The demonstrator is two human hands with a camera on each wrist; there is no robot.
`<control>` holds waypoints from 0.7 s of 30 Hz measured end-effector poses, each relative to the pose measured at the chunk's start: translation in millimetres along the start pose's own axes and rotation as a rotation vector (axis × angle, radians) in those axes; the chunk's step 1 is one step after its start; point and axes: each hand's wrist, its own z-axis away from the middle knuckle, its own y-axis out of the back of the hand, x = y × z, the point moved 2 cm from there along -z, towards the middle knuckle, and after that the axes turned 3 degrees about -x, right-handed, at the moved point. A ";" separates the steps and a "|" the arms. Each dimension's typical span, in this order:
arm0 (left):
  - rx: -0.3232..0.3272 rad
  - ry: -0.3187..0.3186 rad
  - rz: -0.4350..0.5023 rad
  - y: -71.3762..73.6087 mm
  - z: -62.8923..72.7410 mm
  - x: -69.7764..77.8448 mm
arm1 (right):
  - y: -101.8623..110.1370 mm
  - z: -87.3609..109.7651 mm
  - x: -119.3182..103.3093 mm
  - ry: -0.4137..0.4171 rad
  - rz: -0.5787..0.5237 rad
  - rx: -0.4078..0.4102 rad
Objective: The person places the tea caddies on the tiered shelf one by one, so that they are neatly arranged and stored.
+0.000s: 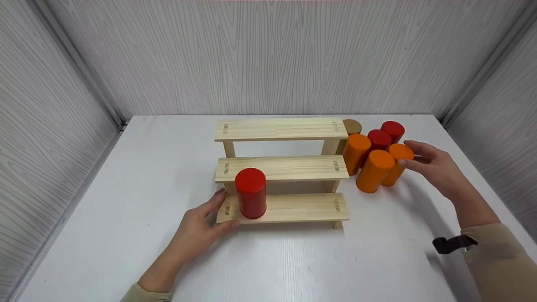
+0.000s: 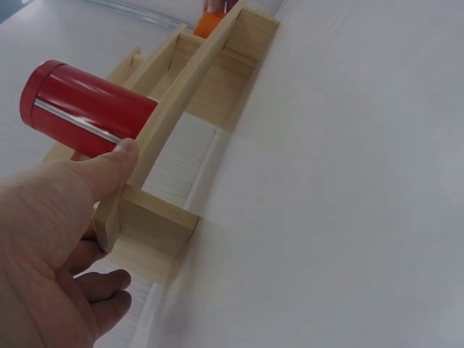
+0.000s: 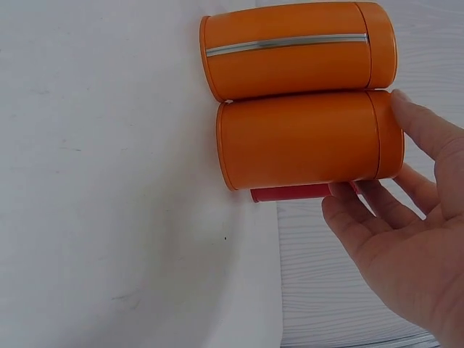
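Head view: the rightmost orange can [image 1: 395, 171] stands upright, lid up, long axis vertical; the half-spread right hand [image 1: 438, 165] grasps its top; the left hand [image 1: 198, 230] grips the wooden shelf [image 1: 302, 207].

ngl can't make out any txt, labels, brands, nos. or signs here. Looked over the red canister [image 1: 252, 199] at abt 7 o'clock in the head view, the orange canisters [image 1: 373, 175] round 3 o'clock, plus the three-tier wooden rack [image 1: 289, 167] mid-dial: nothing legible afaict.
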 end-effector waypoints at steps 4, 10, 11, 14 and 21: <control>0.004 -0.005 -0.008 0.0 0.2 -0.1 | -0.2 -0.7 1.0 -0.003 -0.008 -0.002; 0.006 -0.003 -0.008 0.1 -0.2 -0.5 | 0.3 1.6 -1.7 -0.012 -0.015 0.000; 0.004 0.002 -0.007 0.2 -0.2 -0.3 | 0.1 1.8 -1.8 -0.015 -0.016 0.002; 0.002 0.017 0.000 -0.2 -0.2 -0.5 | -0.4 2.7 -1.3 -0.017 -0.021 0.010; 0.009 0.004 0.031 -2.3 -0.1 -2.3 | -0.5 3.6 -0.4 0.005 -0.010 0.040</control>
